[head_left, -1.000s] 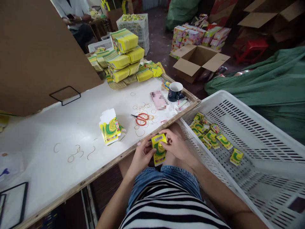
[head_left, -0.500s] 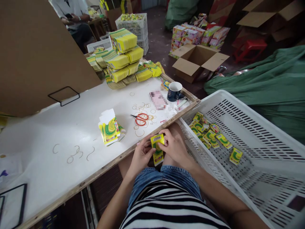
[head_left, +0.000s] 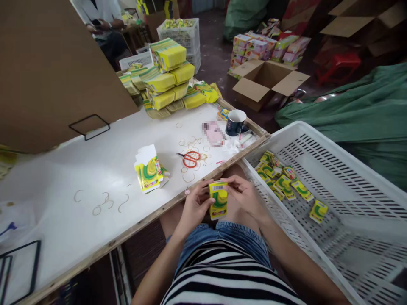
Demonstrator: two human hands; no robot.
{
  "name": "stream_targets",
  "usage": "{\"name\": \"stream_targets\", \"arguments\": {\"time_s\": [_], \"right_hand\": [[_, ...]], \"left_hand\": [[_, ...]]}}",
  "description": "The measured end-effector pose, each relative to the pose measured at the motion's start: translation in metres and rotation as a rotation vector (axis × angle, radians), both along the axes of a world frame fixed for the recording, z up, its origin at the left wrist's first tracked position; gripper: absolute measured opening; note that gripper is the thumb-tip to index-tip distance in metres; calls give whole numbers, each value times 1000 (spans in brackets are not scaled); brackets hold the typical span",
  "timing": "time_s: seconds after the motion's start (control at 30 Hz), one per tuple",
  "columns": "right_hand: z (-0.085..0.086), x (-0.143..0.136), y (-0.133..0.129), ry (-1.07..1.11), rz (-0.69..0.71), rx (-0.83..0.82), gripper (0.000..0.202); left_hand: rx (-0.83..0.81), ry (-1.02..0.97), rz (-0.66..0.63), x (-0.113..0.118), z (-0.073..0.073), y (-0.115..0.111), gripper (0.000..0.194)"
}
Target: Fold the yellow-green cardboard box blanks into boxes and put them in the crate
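A small yellow and green box (head_left: 218, 203) is held upright above my lap, its barcode end at the top. My left hand (head_left: 195, 202) grips its left side between thumb and fingers. My right hand (head_left: 244, 192) pinches its upper right corner. Just beyond my hands, on the white table (head_left: 117, 148), lie red-handled scissors (head_left: 191, 159) among thin rubber bands. Several flattened yellow and green cartons (head_left: 149, 173) rest in a small pile to the left of the scissors.
A white crate (head_left: 346, 212) at the right holds several small yellow boxes (head_left: 286, 186). A mug (head_left: 235, 123) and a pink phone-like object (head_left: 214, 133) stand near the table's corner. Stacked carton bundles (head_left: 168, 80) fill the back. A person (head_left: 101, 25) sits behind at the left.
My right hand has moved up to the box's top corner, its thumb off the front face. The view has shifted slightly, and the box appears a little further right.
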State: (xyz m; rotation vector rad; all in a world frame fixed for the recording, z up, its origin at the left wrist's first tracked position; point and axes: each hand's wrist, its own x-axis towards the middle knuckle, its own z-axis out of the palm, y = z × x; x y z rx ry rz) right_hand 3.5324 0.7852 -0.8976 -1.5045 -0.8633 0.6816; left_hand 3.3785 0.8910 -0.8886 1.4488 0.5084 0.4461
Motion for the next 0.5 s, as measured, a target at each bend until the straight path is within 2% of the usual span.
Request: {"name": "stream_targets", "arguments": {"time_s": [0.07, 0.1, 0.13, 0.2, 0.27, 0.37, 0.43, 0.5], "right_hand": [[10, 12, -11, -269, -251, 13, 19], [15, 21, -17, -447, -457, 17, 19], [19, 31, -23, -611, -606, 17, 19], [22, 47, -29, -767, -761, 11, 33], [19, 52, -29, -736, -699, -2, 37], [12, 35, -19, -513, -519, -35, 30], [10, 15, -9, -322, -441, -53, 30], [12, -7, 2, -135, -341, -66, 31]], "left_hand": [[327, 64, 116, -7, 4, 11, 41], [520, 116, 213, -15, 8, 21, 42], [709, 185, 320, -24, 11, 33, 44], [958, 361, 492, -47, 18, 60, 55], [1003, 557, 525, -69, 20, 82, 51], [920, 699, 473, -89, 19, 98, 24], [905, 661, 511, -92, 17, 97, 18], [924, 535, 622, -87, 18, 89, 18]]}}
